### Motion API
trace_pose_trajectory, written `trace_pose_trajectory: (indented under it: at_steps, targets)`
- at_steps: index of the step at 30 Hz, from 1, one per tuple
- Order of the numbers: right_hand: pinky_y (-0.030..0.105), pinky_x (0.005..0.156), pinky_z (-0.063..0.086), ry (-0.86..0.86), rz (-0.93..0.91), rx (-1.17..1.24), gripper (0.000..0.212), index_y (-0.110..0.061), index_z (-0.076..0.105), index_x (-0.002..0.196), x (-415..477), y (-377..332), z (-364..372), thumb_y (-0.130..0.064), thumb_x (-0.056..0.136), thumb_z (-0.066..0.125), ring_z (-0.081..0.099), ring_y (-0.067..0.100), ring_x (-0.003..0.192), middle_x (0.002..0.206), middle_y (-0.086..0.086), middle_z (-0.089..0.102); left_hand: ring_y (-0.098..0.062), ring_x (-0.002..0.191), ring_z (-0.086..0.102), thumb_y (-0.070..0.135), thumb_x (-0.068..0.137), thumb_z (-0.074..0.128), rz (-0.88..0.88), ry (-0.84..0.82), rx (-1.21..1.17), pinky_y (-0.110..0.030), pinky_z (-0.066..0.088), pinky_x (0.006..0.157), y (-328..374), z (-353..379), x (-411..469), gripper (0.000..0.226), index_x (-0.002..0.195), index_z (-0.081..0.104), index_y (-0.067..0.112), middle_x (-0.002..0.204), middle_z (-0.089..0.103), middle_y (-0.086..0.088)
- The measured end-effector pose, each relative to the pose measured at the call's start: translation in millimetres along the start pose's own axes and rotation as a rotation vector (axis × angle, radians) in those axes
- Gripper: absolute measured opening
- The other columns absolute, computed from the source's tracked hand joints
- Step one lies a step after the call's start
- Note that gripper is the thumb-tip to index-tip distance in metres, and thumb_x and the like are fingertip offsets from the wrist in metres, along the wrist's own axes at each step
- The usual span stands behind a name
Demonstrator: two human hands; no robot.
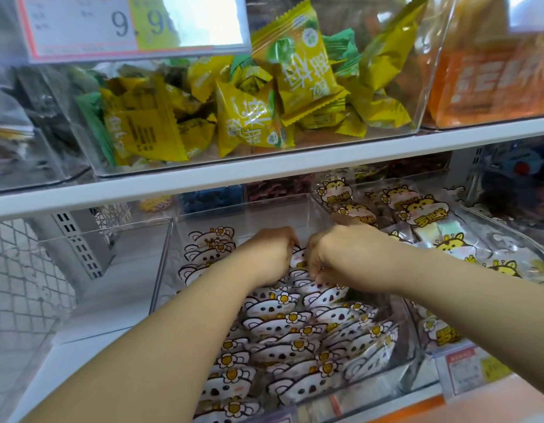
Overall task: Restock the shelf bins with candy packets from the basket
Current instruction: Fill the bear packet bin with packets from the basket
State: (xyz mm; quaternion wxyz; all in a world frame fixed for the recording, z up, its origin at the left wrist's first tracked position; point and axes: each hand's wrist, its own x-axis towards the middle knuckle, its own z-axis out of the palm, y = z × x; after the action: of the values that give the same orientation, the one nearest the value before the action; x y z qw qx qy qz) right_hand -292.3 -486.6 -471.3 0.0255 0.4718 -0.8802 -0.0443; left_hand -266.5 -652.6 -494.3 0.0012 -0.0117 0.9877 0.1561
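Left hand [269, 254]: reaches into the clear bin [264, 215] from the front, back of the hand up, knuckles bent down onto the koala packets [283, 325]
Left fingers: curled under and hidden behind the hand; cannot tell whether they hold a packet
Right hand [344, 250]: just beside the left hand, nearly touching it, over the rear half of the same bin
Right fingers [318, 274]: curled, thumb and tips pinching the top edge of a koala packet
Koala packets: standing upright in two rows that fill the bin from its front wall up to the hands; a few more stand against the left wall behind the left hand
Bin: on the lower shelf [90, 300], its back part bare
Hamster packets [426, 209]: heaped in the next bin to the right
Upper shelf [295, 160]: carries a clear bin of yellow packets [252, 117], with orange packets [490, 80] to its right
Price tag [81, 22]: on the front of the upper bin, top left, reading 9.9
Small tag [466, 370]: at the front edge of the lower shelf, under the hamster packets
Mesh panel [20, 285]: at the far left, beside the lower shelf
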Motion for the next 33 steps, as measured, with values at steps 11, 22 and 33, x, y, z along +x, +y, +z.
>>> trace_pose_trajectory:
  at_steps: [11,22,33]
  targets:
    - [0.046,0.121,-0.001,-0.045,0.044,-0.174,0.028,-0.026,0.071,0.113,-6,13,10,-0.029,0.102,0.046,0.06,0.015,0.118,0.121,-0.007,0.068,-0.017,0.095,0.055,0.026,0.109,0.036,0.005,-0.015,-0.071,-0.026,0.038,0.075,-7,1,-2,0.029,0.127,0.058,0.02,0.116,0.063,-0.003]
    - [0.044,0.122,-0.004,-0.038,0.088,-0.094,0.028,-0.031,0.069,0.122,-6,15,8,-0.036,0.098,0.055,0.056,0.009,0.125,0.13,-0.013,0.065,-0.018,0.103,0.049,0.019,0.107,0.035,-0.057,-0.133,-0.085,-0.025,0.035,0.08,-10,4,2,0.032,0.133,0.053,0.015,0.132,0.057,-0.008]
    - [0.042,0.124,0.008,0.022,0.085,-0.038,0.024,-0.033,0.072,0.115,-6,15,10,-0.037,0.096,0.059,0.06,0.011,0.117,0.121,-0.011,0.069,-0.02,0.087,0.045,0.019,0.099,0.039,-0.007,-0.306,-0.233,-0.036,0.038,0.08,8,3,8,0.028,0.115,0.057,0.006,0.099,0.053,-0.006]
